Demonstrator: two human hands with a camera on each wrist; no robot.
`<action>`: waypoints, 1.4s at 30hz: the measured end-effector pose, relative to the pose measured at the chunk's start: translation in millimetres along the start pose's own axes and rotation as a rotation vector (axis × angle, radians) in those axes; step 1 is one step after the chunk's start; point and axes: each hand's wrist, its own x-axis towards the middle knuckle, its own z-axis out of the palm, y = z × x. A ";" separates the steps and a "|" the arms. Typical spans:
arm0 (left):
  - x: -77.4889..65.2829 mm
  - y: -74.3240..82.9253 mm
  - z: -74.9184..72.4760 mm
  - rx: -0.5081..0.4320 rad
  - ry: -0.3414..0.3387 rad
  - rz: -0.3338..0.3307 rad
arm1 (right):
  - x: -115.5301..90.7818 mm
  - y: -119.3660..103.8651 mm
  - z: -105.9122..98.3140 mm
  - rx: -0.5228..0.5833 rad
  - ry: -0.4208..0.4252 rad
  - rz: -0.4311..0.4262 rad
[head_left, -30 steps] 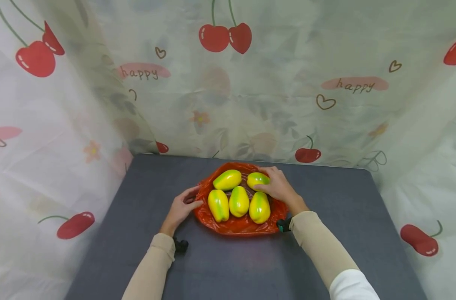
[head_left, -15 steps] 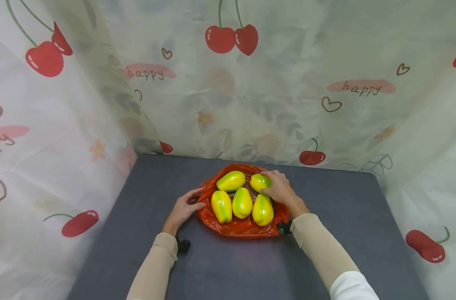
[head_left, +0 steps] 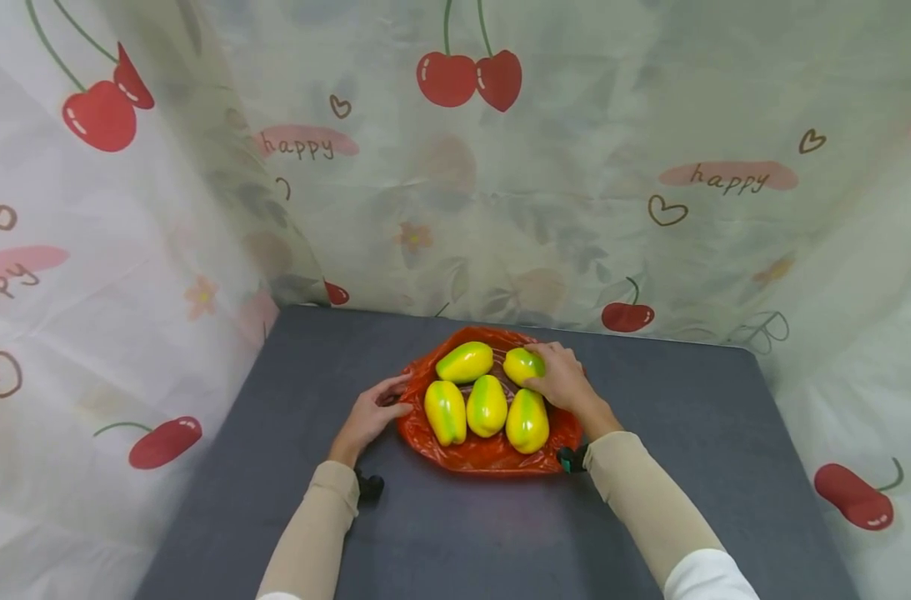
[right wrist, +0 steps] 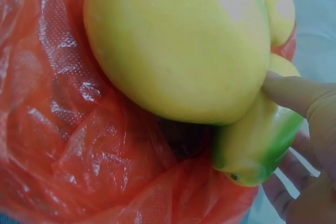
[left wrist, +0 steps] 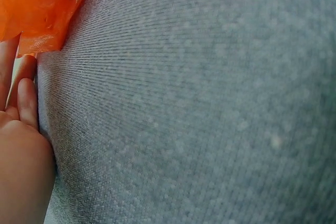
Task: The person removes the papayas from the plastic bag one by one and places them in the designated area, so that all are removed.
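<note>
Several yellow-green papayas (head_left: 487,406) lie in two rows on a spread red plastic bag (head_left: 455,458). My right hand (head_left: 568,379) grips the papaya (head_left: 523,365) at the back right. In the right wrist view, the thumb (right wrist: 294,92) lies on one side of that papaya (right wrist: 257,140) and the fingers curl round the other. Another papaya (right wrist: 178,45) looms large in front. My left hand (head_left: 367,421) is at the bag's left edge with thumb and fingers apart. In the left wrist view, its extended fingers (left wrist: 27,100) touch the bag's edge (left wrist: 42,14).
The bag sits toward the back of a dark grey table (head_left: 455,542). A patterned curtain (head_left: 545,217) with cherries hangs behind the table and along both sides. Each wrist wears a small black camera, the left one (head_left: 370,487) just above the tabletop.
The whole head view has shifted slightly, so everything sits a little farther right in it. Both hands and the papayas keep their places relative to one another.
</note>
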 end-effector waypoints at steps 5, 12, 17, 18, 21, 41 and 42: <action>7.1 -14.1 2.4 -0.006 0.036 0.018 | -1.1 1.2 -2.1 0.017 0.017 0.003; 16.7 -30.8 4.9 -0.013 0.056 0.001 | -6.3 -1.5 -5.6 0.057 0.047 0.018; 17.6 -31.2 5.7 -0.014 0.063 -0.013 | -11.5 -2.7 -8.8 0.105 0.079 0.024; 17.5 -31.2 5.7 -0.017 0.064 -0.016 | -12.6 -2.8 -9.6 0.109 0.086 0.021; 16.7 -30.4 5.6 -0.021 0.062 -0.024 | -16.0 -3.2 -11.6 0.123 0.105 0.018; 13.8 -23.8 5.6 -0.007 0.075 -0.039 | -42.5 13.4 -14.7 0.286 0.369 0.070; 13.6 -23.7 5.8 -0.008 0.076 -0.041 | -43.7 15.1 -15.0 0.293 0.384 0.077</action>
